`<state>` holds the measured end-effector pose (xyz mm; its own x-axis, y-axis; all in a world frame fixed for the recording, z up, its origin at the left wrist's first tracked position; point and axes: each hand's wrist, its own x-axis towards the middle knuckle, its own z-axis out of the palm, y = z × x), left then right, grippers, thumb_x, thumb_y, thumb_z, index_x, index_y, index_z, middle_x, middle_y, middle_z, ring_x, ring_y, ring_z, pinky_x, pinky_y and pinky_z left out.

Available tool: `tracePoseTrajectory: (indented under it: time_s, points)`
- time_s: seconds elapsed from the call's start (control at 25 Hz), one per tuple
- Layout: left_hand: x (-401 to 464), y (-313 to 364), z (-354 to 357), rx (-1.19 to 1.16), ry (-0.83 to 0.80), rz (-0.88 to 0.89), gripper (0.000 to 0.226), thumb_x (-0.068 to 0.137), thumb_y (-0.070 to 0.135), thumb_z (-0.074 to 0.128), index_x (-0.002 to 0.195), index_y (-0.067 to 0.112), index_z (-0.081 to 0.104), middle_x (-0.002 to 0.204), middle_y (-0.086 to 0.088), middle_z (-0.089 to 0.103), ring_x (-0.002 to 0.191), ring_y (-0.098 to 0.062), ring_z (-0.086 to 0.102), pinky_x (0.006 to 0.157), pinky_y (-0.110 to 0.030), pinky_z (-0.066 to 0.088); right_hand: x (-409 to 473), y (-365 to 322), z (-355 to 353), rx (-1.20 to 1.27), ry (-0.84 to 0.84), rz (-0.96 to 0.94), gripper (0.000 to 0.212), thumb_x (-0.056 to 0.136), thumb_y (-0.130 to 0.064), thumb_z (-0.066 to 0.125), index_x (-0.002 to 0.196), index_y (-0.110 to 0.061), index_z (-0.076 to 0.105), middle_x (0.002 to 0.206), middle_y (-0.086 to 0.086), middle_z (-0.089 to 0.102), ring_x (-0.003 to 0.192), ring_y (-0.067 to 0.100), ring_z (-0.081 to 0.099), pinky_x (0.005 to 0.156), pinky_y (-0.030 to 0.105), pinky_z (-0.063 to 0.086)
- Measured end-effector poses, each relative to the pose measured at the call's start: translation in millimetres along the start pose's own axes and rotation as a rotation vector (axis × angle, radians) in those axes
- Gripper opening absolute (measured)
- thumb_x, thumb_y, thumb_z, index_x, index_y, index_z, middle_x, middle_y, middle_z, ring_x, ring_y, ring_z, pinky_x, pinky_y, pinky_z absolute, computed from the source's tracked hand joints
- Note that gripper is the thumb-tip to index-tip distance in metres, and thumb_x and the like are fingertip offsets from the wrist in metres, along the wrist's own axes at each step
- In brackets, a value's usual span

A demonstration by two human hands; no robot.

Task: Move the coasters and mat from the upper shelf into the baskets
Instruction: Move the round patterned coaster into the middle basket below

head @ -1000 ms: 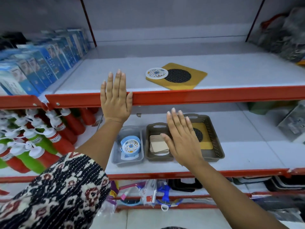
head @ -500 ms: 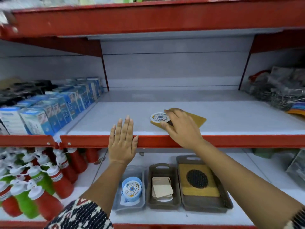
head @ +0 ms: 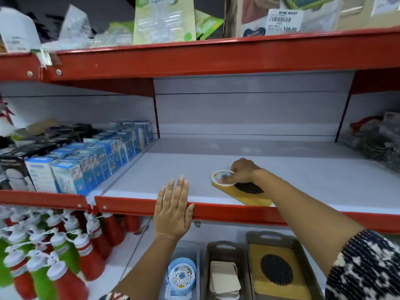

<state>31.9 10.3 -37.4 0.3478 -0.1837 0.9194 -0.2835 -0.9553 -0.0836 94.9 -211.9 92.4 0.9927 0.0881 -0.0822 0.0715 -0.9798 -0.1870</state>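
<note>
A round white floral coaster (head: pixel 221 177) lies on a yellow mat (head: pixel 253 198) with a black mesh circle, near the front of the upper white shelf (head: pixel 177 169). My right hand (head: pixel 243 171) is on the coaster, its fingers pinching the coaster's right edge. My left hand (head: pixel 174 210) rests flat and open on the shelf's red front rail. On the shelf below stand three baskets: a grey one (head: pixel 195 249) with a round coaster in a blue holder, a brown one (head: pixel 208 252) with square beige coasters, and a larger one (head: pixel 303 252) with a yellow mat.
Blue boxes (head: pixel 91 163) line the upper shelf's left part, dark packets (head: pixel 381 141) its right end. Red and green sauce bottles (head: pixel 54 252) crowd the lower left. A higher red shelf (head: pixel 194 57) with packaged goods hangs overhead.
My right hand has risen from the lower baskets to the upper shelf and closed on the round coaster. My view has tilted upward. The left hand has stayed on the rail.
</note>
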Motion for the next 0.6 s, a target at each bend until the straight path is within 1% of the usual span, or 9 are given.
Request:
tracePoseTrajectory:
  time_s: [0.08, 0.16, 0.24, 0.32, 0.4, 0.48, 0.52, 0.6]
  points:
    - [0, -1, 1, 0.007, 0.002, -0.001, 0.057, 0.097, 0.038, 0.017, 0.149, 0.014, 0.011, 0.159, 0.002, 0.003, 0.145, -0.019, 0.009, 0.116, -0.039, 0.016, 1, -1, -2, 0.111, 0.011, 0.006, 0.066, 0.064, -0.063, 0.070, 0.097, -0.006, 0.061, 0.102, 0.008, 0.061, 0.093, 0.024, 0.057, 0.063, 0.028, 0.040]
    - [0, -1, 1, 0.009, 0.004, -0.004, 0.057, 0.097, 0.037, 0.017, 0.149, 0.014, 0.013, 0.159, 0.003, 0.004, 0.145, -0.019, 0.010, 0.116, -0.039, 0.016, -2, -2, -3, 0.215, 0.049, 0.010, 0.068, 0.062, -0.054, 0.077, 0.108, -0.007, 0.059, 0.109, 0.007, 0.062, 0.101, 0.025, 0.058, 0.073, 0.031, 0.044]
    - [-1, 0, 1, 0.011, 0.011, -0.007, 0.057, 0.097, 0.037, 0.018, 0.149, 0.014, 0.015, 0.159, 0.003, 0.005, 0.145, -0.019, 0.011, 0.116, -0.039, 0.016, -7, -5, -4, 0.269, 0.125, -0.012, 0.068, 0.058, -0.046, 0.082, 0.109, -0.012, 0.053, 0.108, 0.004, 0.060, 0.101, 0.025, 0.058, 0.078, 0.034, 0.047]
    - [-1, 0, 2, 0.015, 0.015, -0.009, 0.057, 0.097, 0.037, 0.018, 0.149, 0.014, 0.014, 0.159, 0.003, 0.005, 0.145, -0.019, 0.011, 0.116, -0.039, 0.016, -11, -8, -6, 0.321, 0.206, -0.049, 0.061, 0.058, -0.036, 0.084, 0.107, -0.017, 0.052, 0.107, 0.002, 0.061, 0.099, 0.025, 0.060, 0.079, 0.036, 0.050]
    - [-1, -1, 2, 0.020, 0.015, -0.002, 0.057, 0.097, 0.037, 0.018, 0.149, 0.014, 0.013, 0.159, 0.002, 0.005, 0.145, -0.019, 0.010, 0.116, -0.039, 0.015, -14, -12, -9, 0.429, 0.269, -0.079, 0.047, 0.064, -0.024, 0.082, 0.104, -0.019, 0.057, 0.101, 0.000, 0.064, 0.098, 0.024, 0.062, 0.081, 0.039, 0.054]
    - [-1, 0, 2, 0.024, 0.016, 0.003, 0.057, 0.097, 0.037, 0.018, 0.149, 0.014, 0.013, 0.159, 0.002, 0.004, 0.145, -0.019, 0.010, 0.117, -0.039, 0.015, -21, -13, -9, 0.570, 0.299, -0.093, 0.037, 0.069, -0.014, 0.078, 0.103, -0.017, 0.061, 0.088, -0.005, 0.062, 0.097, 0.024, 0.064, 0.083, 0.044, 0.055]
    - [0, 0, 1, 0.023, 0.015, 0.003, 0.057, 0.097, 0.037, 0.018, 0.149, 0.014, 0.013, 0.159, 0.002, 0.004, 0.145, -0.019, 0.010, 0.117, -0.039, 0.014, -27, -14, -9, 0.651, 0.308, -0.093, 0.034, 0.071, -0.011, 0.076, 0.102, -0.016, 0.062, 0.083, -0.007, 0.061, 0.096, 0.024, 0.065, 0.082, 0.045, 0.056]
    - [0, 0, 0, 0.025, 0.008, 0.002, 0.057, 0.097, 0.037, 0.018, 0.149, 0.014, 0.012, 0.159, 0.002, 0.004, 0.145, -0.019, 0.009, 0.117, -0.039, 0.014, -39, -13, -6, 0.820, 0.327, -0.072, 0.032, 0.073, -0.008, 0.075, 0.102, -0.015, 0.064, 0.080, -0.005, 0.063, 0.092, 0.024, 0.068, 0.079, 0.046, 0.057]
